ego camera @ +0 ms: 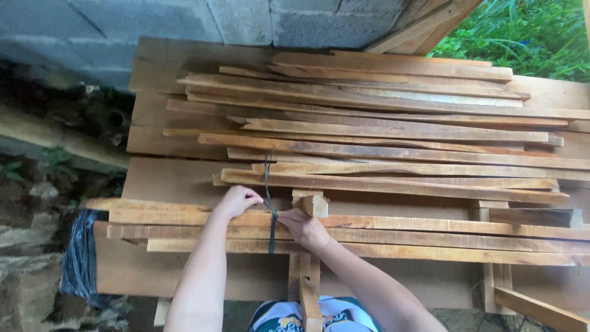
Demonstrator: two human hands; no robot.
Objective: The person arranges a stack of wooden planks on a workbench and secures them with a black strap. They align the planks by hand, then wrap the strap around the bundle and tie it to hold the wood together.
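Head cam, looking straight down: both hands are busy with a dark strap (269, 209) that runs around a bundle of wood slats (369, 233) lying across the near edge of the surface (178, 178). The left hand (236, 200) is curled shut, pinching the strap at about 11 o'clock from the knot point. The right hand (305, 229) sits just at 4 o'clock from it, fingers closed on the strap where it crosses the slats. The loose end of the strap sticks up toward 12 o'clock.

Around it: a big loose pile of slats (393, 123) fills the far half of the surface, too many and too overlapped to count properly. The bundle itself looks like three or four slats, can't say exactly. One short wood block (314, 205) sits touching the right hand at 12 o'clock. A dark plastic sheet (80, 258) hangs at 9 o'clock, a grey block wall (246, 21) sits at 12, and green plants (522, 37) at 1 o'clock.
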